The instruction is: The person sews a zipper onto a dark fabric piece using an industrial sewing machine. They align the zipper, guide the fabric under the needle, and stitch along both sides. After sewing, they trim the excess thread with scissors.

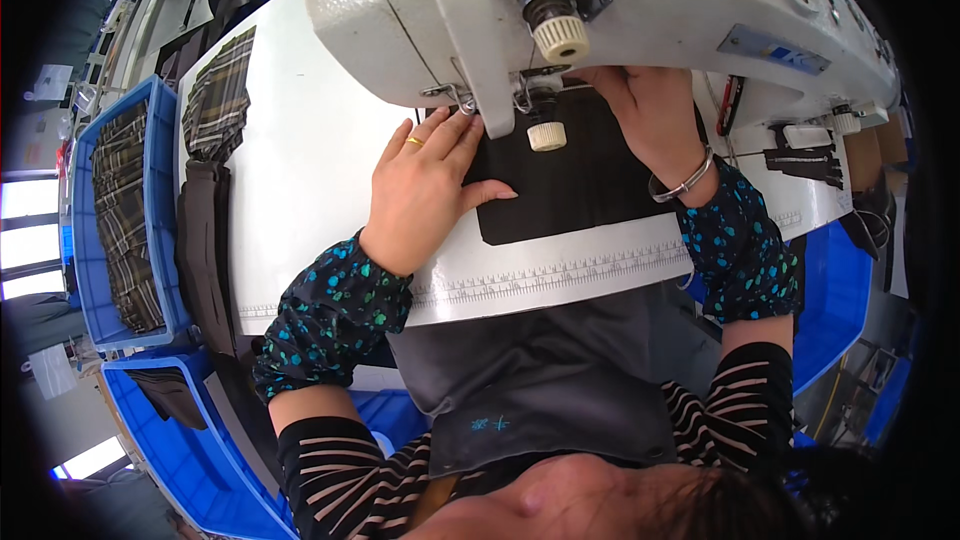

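A dark, nearly black piece of fabric (570, 185) lies flat on the white sewing table under the head of a sewing machine (420, 30). My left hand (425, 175) rests palm down at the fabric's left edge, open, with its thumb out across the cloth and its fingertips close to the needle area. A ring is on one finger. At the fabric's far right is my right hand (655, 115), wearing a bracelet (684, 180). Its fingers reach behind the machine's tension knob and are mostly hidden, so their grip does not show.
A printed ruler (560, 268) runs along the table's front edge. Plaid fabric (220, 95) and folded dark pieces (205, 240) lie at the left edge. Blue bins (165, 210) stand beside the table. A red-and-black tool (731, 105) and dark zipper-like strips (805, 162) are at right.
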`<state>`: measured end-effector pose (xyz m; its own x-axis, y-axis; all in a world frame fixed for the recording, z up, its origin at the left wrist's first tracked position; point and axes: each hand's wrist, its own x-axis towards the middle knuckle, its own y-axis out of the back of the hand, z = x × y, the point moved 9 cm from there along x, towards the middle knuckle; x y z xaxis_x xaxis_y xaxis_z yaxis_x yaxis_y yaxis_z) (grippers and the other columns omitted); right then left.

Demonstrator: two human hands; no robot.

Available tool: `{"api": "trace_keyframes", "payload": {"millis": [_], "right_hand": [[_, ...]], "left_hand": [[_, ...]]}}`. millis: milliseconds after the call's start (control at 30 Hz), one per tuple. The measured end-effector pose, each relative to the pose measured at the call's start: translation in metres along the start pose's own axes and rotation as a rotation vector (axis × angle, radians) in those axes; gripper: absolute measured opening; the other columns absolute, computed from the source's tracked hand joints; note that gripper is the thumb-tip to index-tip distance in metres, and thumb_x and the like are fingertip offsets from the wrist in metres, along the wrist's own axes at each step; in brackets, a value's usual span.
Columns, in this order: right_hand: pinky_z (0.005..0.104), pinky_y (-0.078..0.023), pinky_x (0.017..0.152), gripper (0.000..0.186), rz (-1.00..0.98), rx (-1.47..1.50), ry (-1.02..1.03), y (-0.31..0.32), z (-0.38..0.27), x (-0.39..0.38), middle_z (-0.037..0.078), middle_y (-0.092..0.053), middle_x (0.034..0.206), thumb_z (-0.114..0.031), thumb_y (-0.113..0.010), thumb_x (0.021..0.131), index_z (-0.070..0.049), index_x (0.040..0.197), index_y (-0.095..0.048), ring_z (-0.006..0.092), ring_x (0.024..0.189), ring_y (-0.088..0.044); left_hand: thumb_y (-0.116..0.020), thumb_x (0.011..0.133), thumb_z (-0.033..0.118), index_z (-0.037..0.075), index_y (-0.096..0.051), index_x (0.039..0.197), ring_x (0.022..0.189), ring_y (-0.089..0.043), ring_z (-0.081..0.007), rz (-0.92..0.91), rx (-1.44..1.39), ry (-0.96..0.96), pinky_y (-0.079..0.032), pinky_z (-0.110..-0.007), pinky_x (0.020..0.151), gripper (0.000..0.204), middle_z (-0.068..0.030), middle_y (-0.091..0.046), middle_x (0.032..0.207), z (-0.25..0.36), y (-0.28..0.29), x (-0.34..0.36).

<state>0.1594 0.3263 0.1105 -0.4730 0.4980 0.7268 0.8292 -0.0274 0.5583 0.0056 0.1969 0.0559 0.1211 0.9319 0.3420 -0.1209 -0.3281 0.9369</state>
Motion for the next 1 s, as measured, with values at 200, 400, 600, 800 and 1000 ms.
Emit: {"api": "trace_keyframes", "payload": {"millis": [200, 400, 600, 800, 1000], "right_hand": [[0.0377, -0.051, 0.061, 0.018, -0.006, 0.087, -0.029, -0.004, 0.004, -0.001, 0.002, -0.073, 0.075, -0.035, -0.079, 0.09, -0.02, 0.098, -0.086, 0.0258, 0.064, -0.066], [0.0383, -0.048, 0.06, 0.02, -0.175, 0.107, -0.076, -0.007, 0.003, -0.002, 0.004, -0.069, 0.07, -0.033, -0.08, 0.089, -0.013, 0.089, -0.082, 0.0257, 0.062, -0.064], [0.0406, -0.045, 0.069, 0.022, -0.218, -0.071, 0.141, 0.053, -0.046, -0.008, 0.005, -0.06, 0.065, -0.023, -0.084, 0.086, -0.007, 0.077, -0.072, 0.0261, 0.059, -0.056], [0.0235, -0.05, 0.081, 0.014, 0.379, -0.354, -0.1, 0.221, 0.034, -0.047, 0.006, -0.073, 0.09, -0.004, -0.067, 0.104, 0.006, 0.098, -0.075, 0.0118, 0.083, -0.064], [0.0346, -0.05, 0.106, 0.044, 0.847, -0.454, -0.394, 0.398, 0.249, -0.11, 0.014, -0.07, 0.134, -0.029, -0.061, 0.11, 0.006, 0.136, -0.066, 0.0195, 0.123, -0.065]], "left_hand": [[-0.08, 0.078, 0.056, 0.001, -0.072, 0.13, 0.128, -0.066, -0.0284, -0.004, 0.014, -0.007, -0.053, -0.04, 0.103, 0.076, -0.0101, -0.071, 0.135, 0.001, -0.001, -0.003], [-0.08, 0.078, 0.056, 0.002, -0.072, 0.131, 0.128, -0.066, -0.0286, 0.001, 0.001, -0.011, -0.052, -0.04, 0.104, 0.076, -0.0092, -0.071, 0.135, 0.002, -0.001, -0.001], [-0.079, 0.079, 0.057, 0.003, -0.072, 0.132, 0.127, -0.066, -0.029, 0.019, 0.007, -0.018, -0.052, -0.04, 0.104, 0.076, -0.0091, -0.071, 0.134, -0.002, -0.001, -0.002], [-0.08, 0.079, 0.055, 0.005, -0.073, 0.13, 0.119, -0.067, -0.03, 0.038, 0.0, -0.012, -0.052, -0.04, 0.102, 0.073, -0.0085, -0.073, 0.128, 0.002, 0.005, 0.002], [-0.081, 0.079, 0.051, 0.006, -0.073, 0.129, 0.118, -0.067, -0.0302, 0.083, -0.063, -0.102, -0.054, -0.042, 0.101, 0.068, -0.0082, -0.072, 0.126, 0.014, 0.007, 0.0]]}}
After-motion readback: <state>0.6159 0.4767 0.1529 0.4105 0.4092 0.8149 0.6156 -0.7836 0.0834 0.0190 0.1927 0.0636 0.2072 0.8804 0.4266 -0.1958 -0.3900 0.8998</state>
